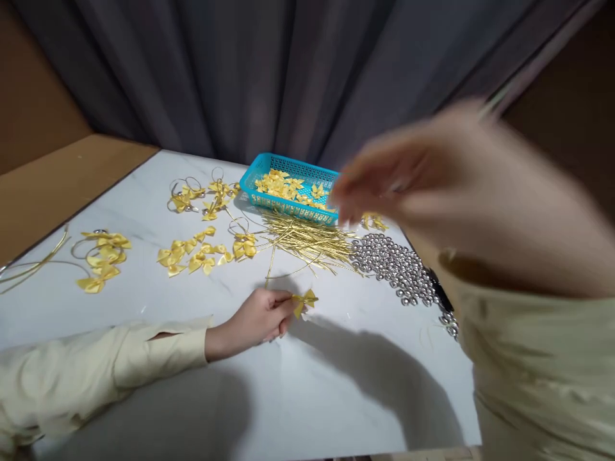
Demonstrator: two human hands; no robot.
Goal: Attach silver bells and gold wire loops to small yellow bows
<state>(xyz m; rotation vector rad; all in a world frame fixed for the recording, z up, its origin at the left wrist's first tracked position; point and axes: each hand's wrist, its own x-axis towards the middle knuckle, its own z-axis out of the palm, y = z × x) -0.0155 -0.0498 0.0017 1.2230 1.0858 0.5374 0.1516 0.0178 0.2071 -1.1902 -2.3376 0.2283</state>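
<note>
Left hand [259,317]: fingers pinch one bow [304,301] on the table [336,384].
Right hand [432,186]: raised at 2 o'clock, blurred; grip cannot be told.
Basket [288,186]: one, 12 o'clock, bows inside.
Bells [398,269]: too many to count.

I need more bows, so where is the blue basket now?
In the head view, the blue basket sits at the table's far edge, behind the gold wires, left of the raised right hand.

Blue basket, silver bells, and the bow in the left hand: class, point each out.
blue basket [283,206], head view, front wall.
silver bells [396,266], head view, middle of pile.
bow [304,300], head view, its knot.
</note>
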